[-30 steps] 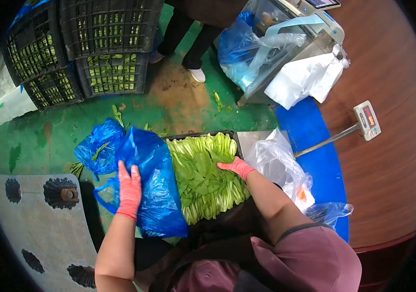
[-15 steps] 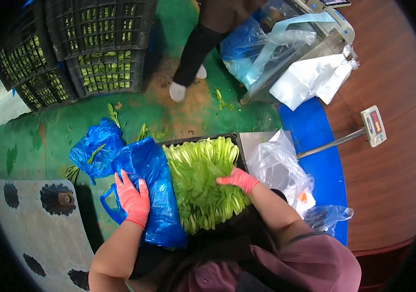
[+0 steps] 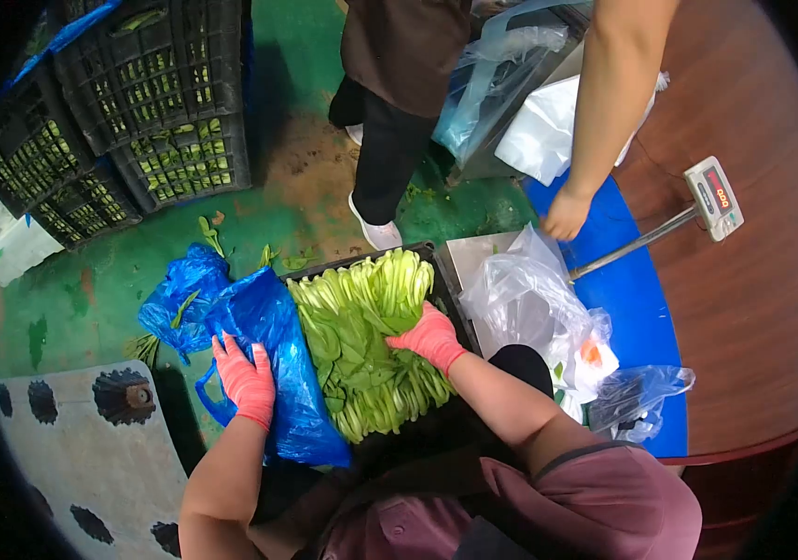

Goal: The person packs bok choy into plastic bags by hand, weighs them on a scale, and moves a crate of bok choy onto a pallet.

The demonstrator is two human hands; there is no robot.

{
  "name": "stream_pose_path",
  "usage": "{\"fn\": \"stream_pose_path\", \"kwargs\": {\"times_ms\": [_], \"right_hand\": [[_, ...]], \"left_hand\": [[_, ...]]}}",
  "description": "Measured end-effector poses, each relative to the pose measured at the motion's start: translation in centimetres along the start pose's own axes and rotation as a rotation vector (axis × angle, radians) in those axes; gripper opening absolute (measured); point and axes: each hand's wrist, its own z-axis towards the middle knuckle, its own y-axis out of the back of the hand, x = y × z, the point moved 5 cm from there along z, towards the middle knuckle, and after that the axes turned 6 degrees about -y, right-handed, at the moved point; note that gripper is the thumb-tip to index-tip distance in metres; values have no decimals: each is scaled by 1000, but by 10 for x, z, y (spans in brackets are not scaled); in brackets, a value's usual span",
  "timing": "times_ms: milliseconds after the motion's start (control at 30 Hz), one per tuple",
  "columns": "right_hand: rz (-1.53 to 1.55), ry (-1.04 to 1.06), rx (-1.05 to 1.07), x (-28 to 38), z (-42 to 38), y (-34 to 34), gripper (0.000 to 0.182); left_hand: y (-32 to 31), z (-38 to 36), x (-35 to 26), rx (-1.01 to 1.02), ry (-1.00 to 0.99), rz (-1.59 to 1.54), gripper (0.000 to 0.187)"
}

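A black crate [image 3: 429, 254] in front of me is full of leafy greens [image 3: 347, 341], laid in rows with pale stems at the far and near ends. Along the crate's left side lies a blue plastic bag [image 3: 291, 373]. My left hand [image 3: 248, 381], in a pink glove, rests on this bag with fingers spread. At the right side of the greens, my right hand [image 3: 431, 338], also pink-gloved, touches them, its thumb stretched over the leaves and apart from the fingers. Some of its fingertips are hidden among the greens.
Another person's hand [image 3: 567, 213] reaches over clear plastic bags [image 3: 520, 289] beside a scale display [image 3: 718, 198]. Stacked black crates [image 3: 152, 84] with greens stand far left. A crumpled blue bag [image 3: 180, 289] and a worn grey stool [image 3: 72, 420] are on the left.
The other person has stepped closer, and their arm now reaches toward the clear bags. The view has shifted slightly; my hands stay on the blue bag and the greens.
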Motion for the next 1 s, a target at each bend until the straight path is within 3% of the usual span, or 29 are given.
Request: {"fn": "stream_pose_path", "kwargs": {"times_ms": [100,300,400,467,500,567,633,667,733,800,933,1000], "right_hand": [[-32,-3,-219,19,-33,24,85],[265,137,-163,-10,-14,40,73],[353,67,-131,-7,-24,47,63],[366,113,-102,-2,-27,58,67],[472,109,-71,-3,-28,61,64],[548,88,-32,-25,-11,62,65],[663,79,4,-20,-18,75,60],[662,77,7,-12,-26,87,60],[993,154,149,-4,-40,106,55],[1004,165,110,0,-51,127,54],[974,164,164,9,-83,166,51],[1169,165,321,21,-101,181,55]], "left_hand": [[0,0,1,-19,9,-9,66],[-6,6,11,-54,12,-199,70],[15,15,33,-341,211,-264,77],[94,9,-25,-615,-23,-155,74],[117,0,-46,-610,-22,-147,74],[138,-18,-115,-312,-590,-296,66],[130,-41,-165,-123,-771,-284,70],[114,-50,-178,59,-715,-304,75],[80,-53,-189,216,-631,-355,84],[45,-48,-180,216,-504,-790,83],[28,-48,-174,152,-847,-532,85],[22,-54,-169,208,-777,-578,87]]}}
